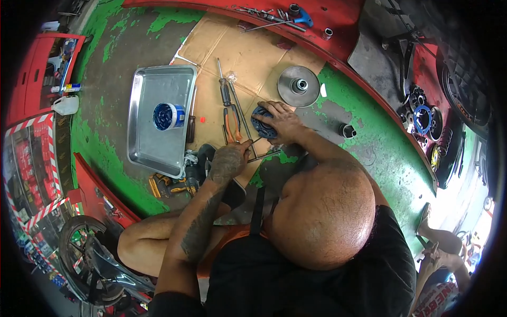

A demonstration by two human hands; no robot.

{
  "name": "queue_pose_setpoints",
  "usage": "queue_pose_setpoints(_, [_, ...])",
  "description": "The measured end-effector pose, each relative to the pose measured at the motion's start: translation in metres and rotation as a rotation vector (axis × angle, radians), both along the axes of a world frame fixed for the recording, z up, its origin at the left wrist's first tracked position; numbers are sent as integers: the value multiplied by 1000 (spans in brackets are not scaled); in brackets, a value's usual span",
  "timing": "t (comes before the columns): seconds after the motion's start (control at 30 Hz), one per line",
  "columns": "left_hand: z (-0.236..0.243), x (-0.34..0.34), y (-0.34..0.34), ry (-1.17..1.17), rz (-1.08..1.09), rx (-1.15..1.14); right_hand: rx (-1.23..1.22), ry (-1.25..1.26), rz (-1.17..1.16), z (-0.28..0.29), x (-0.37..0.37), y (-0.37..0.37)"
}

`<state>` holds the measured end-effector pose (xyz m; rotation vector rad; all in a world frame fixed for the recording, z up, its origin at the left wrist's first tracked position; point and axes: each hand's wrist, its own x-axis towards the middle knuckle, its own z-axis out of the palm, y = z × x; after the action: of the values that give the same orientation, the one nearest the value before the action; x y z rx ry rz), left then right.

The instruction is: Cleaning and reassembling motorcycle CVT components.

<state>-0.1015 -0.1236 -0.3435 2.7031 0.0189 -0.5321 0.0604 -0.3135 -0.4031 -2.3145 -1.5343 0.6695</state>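
While the right hand (287, 124) wraps partly open around the dark round part (262, 127) over the cardboard (259, 61), apparently steadying it, the left hand (229, 160) is curled closed on what looks like a thin tool (257, 140). Pliers (238, 124) lie near, probably for quick reach; the grease tub (178, 115) sits in the tray (135, 134), likely containing drips.

Taking the dark round part (262, 124) as the clock's centre, the right hand (285, 124) lies over it from three o'clock, and the left hand (229, 161), between seven and eight, grips a slim tool (256, 141) pointing toward it; whether they touch is unclear. Orange-handled pliers (226, 125) lie at nine; farther that way, a metal tray (145, 145) holds an open blue can (178, 116). A screwdriver (225, 92) lies between ten and eleven, a hubbed metal disc (288, 96) between one and two, a dark socket (347, 131) at three, and a yellow-and-black power tool (171, 185) at eight.
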Motion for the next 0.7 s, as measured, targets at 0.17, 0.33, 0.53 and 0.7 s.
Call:
queue_pose_setpoints(0.17, [2,2,-5,21,7,72,-28,-69,-228,-5,-23,3])
queue_pose_setpoints(0.33, [8,13,-14,84,20,95,130,-117,-3,-23,-3,-5])
queue_pose_setpoints(0.53, [2,7,-27,-298,-238,465,110,-66,7,-17,1,5])
queue_pose_setpoints(0.7, [8,13,-46,-159,-203,605,117,-41,-7,-15,-1,4])
